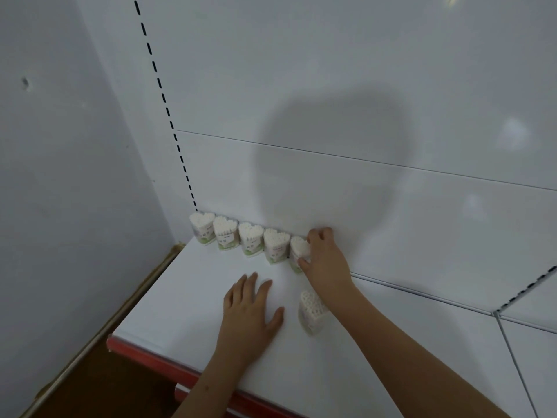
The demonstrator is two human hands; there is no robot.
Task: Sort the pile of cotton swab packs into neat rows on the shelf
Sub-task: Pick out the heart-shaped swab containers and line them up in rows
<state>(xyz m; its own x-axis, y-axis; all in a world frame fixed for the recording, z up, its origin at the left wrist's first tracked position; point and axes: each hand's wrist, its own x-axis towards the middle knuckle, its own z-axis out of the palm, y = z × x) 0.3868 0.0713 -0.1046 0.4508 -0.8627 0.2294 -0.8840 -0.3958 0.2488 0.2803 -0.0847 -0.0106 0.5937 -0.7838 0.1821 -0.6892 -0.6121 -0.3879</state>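
Swab packs (251, 239) stand in 1 row along the shelf's (187, 297) back wall: 4 placed, a 5th pack (298, 251) gripped by the right hand (324, 259), fingers curled round it. 1 loose pack (312, 310) waits at 6 o'clock of that hand. The left hand (250, 309) lies flat, holding nothing.

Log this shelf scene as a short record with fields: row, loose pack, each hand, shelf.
row: five cotton swab packs upright along the back panel
fifth pack: at the row's right end, gripped by the right hand
loose pack: alone, nearer the front, beside the right forearm
left hand: flat on the shelf, holding nothing
shelf edge: red strip
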